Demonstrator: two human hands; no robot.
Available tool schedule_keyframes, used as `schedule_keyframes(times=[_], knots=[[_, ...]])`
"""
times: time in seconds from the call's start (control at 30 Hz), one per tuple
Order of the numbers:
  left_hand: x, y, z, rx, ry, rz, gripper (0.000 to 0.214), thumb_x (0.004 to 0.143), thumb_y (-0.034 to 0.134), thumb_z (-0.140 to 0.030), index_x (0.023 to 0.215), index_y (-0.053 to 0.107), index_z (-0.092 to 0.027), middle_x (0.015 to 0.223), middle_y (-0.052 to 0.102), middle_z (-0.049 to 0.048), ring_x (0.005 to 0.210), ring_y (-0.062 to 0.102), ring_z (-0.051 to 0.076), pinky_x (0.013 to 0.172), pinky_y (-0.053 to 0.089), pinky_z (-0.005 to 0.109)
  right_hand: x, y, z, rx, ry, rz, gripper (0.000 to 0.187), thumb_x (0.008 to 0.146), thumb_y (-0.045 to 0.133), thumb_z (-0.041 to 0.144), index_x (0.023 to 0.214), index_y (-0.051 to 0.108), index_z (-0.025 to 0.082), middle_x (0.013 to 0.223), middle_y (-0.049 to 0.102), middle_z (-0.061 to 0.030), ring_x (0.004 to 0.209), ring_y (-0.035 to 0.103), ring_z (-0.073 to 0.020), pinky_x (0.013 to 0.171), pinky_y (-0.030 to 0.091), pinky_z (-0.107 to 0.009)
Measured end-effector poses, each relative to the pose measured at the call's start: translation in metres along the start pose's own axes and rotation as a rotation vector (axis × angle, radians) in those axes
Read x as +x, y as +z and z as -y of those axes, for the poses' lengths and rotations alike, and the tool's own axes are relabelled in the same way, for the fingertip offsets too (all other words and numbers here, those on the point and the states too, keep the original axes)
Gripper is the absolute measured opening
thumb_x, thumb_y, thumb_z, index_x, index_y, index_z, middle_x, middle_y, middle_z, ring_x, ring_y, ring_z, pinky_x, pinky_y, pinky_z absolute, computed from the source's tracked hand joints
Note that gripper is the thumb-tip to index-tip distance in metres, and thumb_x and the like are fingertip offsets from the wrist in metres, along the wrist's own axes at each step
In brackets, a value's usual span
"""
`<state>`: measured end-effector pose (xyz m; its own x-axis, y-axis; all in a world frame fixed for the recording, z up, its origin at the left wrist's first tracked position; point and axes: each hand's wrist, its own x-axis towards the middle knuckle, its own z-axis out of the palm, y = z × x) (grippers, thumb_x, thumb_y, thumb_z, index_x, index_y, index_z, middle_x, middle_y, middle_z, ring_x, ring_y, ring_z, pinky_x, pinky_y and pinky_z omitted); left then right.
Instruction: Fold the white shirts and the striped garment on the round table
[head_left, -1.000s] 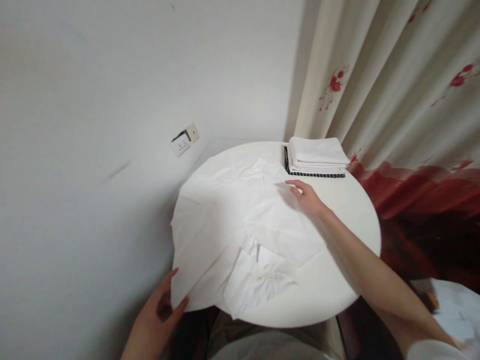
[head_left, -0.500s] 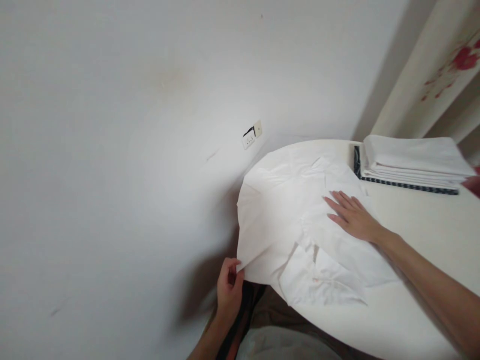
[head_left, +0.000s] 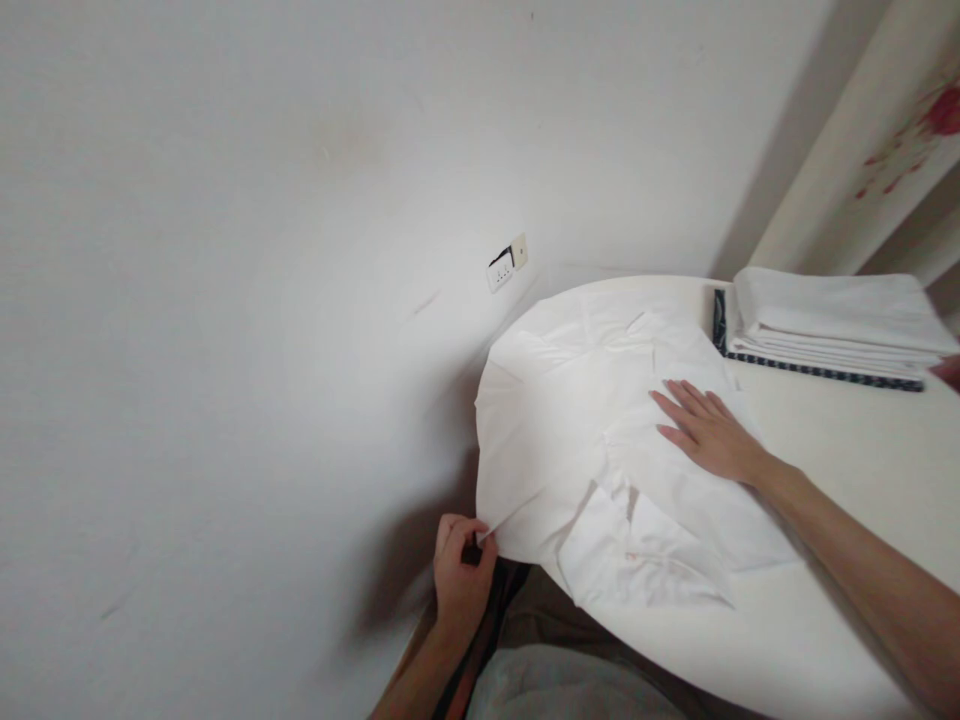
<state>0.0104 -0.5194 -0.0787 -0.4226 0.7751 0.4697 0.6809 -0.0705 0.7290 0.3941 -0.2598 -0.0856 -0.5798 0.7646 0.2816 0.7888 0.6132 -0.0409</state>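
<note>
A thin white shirt (head_left: 540, 450) lies spread over the rounded end of the white table, one gathered sleeve (head_left: 637, 560) lying crumpled towards me. Its left edge hangs a little past the table's rim. My left hand (head_left: 461, 570) is closed in a pinch on the shirt's near left corner, thumb and fingertips meeting at the fabric. Flat on the shirt, right of its middle, rests my right hand (head_left: 709, 435) with fingers spread, pressing from above without gripping.
A stack of folded white cloth (head_left: 832, 310) sits on a dark patterned item (head_left: 825, 372) at the back right. Beyond the table (head_left: 847, 470), the wall carries a socket (head_left: 500, 272). A floral curtain (head_left: 862, 170) hangs at right. Part of a person's hand (head_left: 949, 372) shows at the right edge.
My left hand's fingers have drawn closer around the shirt's corner, shifting slightly right. My right hand stays flat on the fabric. The view has moved slightly.
</note>
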Motion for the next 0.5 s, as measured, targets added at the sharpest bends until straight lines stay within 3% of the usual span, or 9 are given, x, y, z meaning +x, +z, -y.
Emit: schedule_keyframes(times=[0.27, 0.5], knots=[[0.001, -0.005, 0.007, 0.005, 0.133, -0.030, 0.012, 0.083, 0.067, -0.016, 0.073, 0.064, -0.022, 0.079, 0.054, 0.0001, 0.075, 0.056, 0.016, 0.066, 0.046, 0.026, 0.000, -0.001, 0.002, -0.002, 0.013, -0.003, 0.066, 0.102, 0.031, 0.055, 0.161, 0.010, 0.035, 0.166, 0.019, -0.0043, 0.152, 0.020, -0.0302, 0.118, 0.028, -0.060], [-0.007, -0.005, 0.026, -0.104, 0.054, -0.016, 0.012, 0.087, 0.068, -0.024, 0.075, 0.065, -0.022, 0.084, 0.056, 0.0019, 0.080, 0.057, 0.017, 0.067, 0.047, 0.026, 0.002, -0.003, 0.004, 0.004, 0.022, 0.009, 0.065, 0.103, 0.029, 0.055, 0.162, 0.012, 0.033, 0.166, 0.022, -0.0072, 0.152, 0.021, -0.0300, 0.118, 0.028, -0.059]])
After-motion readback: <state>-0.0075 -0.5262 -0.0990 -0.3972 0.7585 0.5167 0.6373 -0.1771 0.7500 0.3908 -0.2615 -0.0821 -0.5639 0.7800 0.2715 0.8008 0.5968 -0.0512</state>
